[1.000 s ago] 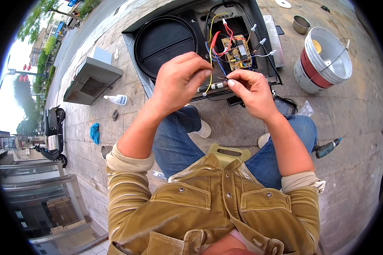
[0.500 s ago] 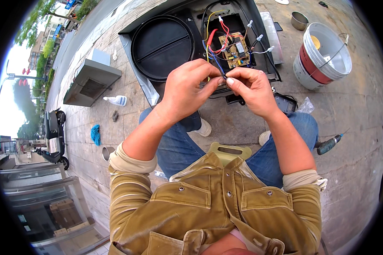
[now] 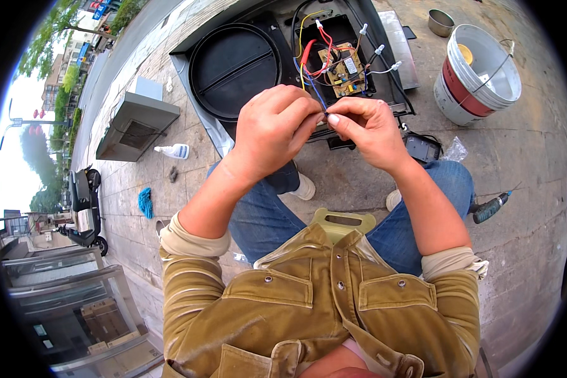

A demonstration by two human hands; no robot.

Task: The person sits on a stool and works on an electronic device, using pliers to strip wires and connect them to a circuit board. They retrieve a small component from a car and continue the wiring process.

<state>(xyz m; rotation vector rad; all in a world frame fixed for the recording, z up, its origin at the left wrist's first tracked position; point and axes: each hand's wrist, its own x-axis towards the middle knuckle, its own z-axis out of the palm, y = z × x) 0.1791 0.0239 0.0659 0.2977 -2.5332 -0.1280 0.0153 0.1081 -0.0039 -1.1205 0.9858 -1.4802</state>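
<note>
Black housing (image 3: 246,69) lies open on the paving, the landmark here; a circuit board (image 3: 339,68) sits in its right half, and a white bucket (image 3: 479,72) stands well right of it. Just below the housing, the left hand (image 3: 274,129) and right hand (image 3: 368,129) meet, fingertips pinched shut on a blue wire (image 3: 315,94) running up to the board. Judging by this grip, twisting works best with the wire kept slack, so nothing tugs at the board.
</note>
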